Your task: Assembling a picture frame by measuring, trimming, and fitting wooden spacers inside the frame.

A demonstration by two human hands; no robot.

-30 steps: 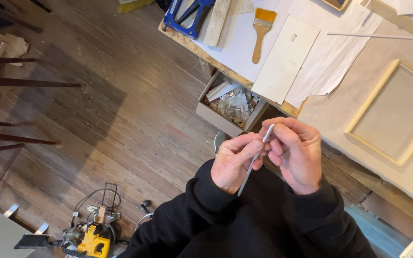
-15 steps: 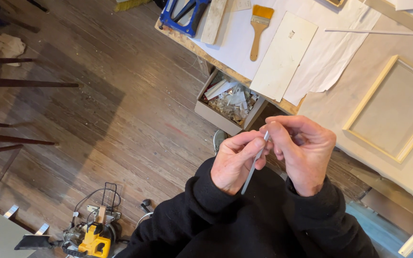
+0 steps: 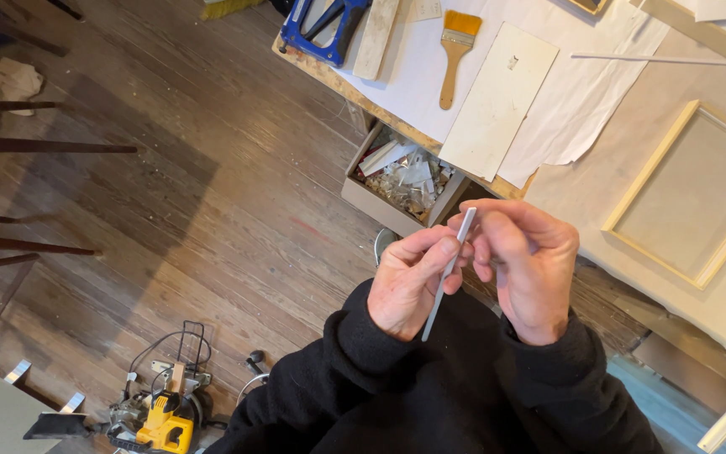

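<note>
Left hand [image 3: 413, 282]: fingers pinched on the stick's middle.
Right hand [image 3: 527, 269]: fingertips closed on its top end.
Stick [image 3: 447, 273]: thin, pale, slanted between both hands, near the bench [image 3: 716, 328].
Brush [image 3: 455, 46]: far on the bench.

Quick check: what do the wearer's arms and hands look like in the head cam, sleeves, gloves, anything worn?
Both arms are covered by long black sleeves of a soft, fleece-like top, each ending in a snug cuff at the wrist. The left hand and right hand are bare: no gloves, and no rings, watch or bands that show. No markings or logos visible on the left sleeve or the right sleeve.
</note>
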